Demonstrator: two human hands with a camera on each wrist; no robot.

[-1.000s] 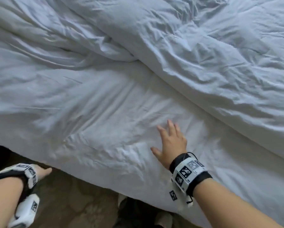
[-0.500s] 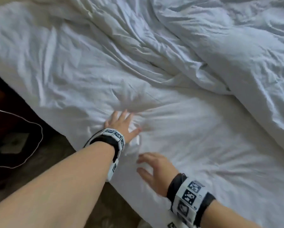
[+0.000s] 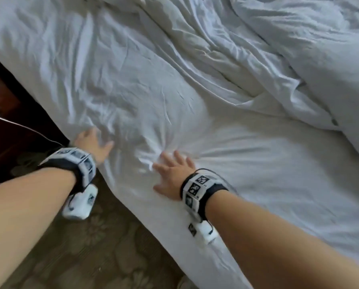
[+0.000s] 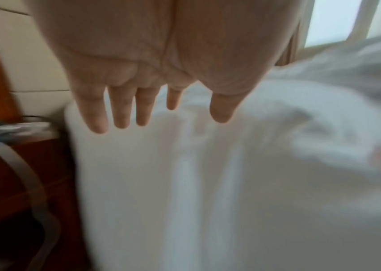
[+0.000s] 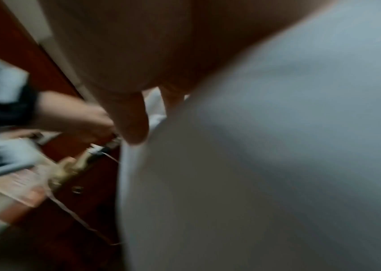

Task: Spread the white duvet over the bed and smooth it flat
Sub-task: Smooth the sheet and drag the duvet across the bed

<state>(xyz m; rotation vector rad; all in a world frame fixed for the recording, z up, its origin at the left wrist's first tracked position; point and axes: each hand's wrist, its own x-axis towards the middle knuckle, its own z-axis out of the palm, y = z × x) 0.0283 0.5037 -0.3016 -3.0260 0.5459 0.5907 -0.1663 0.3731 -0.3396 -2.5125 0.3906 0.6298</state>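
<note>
The head view takes in the whole scene: the white duvet lies over the bed, flat and lightly creased near the person, bunched in thick folds toward the far right; the patterned carpet shows below the bed's near edge; dark wooden furniture stands at the left with a thin white cable draped across it.

Only this view shows both hands together; the left hand lies at the duvet's near-left edge, and the right hand rests palm-down just beside it, apart from it, with creases radiating from the cloth ahead of its fingers; both wrists wear bands with black-and-white markers.

The left wrist view, blurred, adds what the head view hides: the left hand's fingers are straight and slightly spread, holding nothing, with the duvet falling away below them over the bed's side, and a bright window at the far end.

The right wrist view is darker and more blurred; it shows the right thumb extended along the duvet with white cloth pressed close to the palm, the other fingers mostly hidden; the head view shows them laid out straight on the fabric, gripping nothing.
</note>
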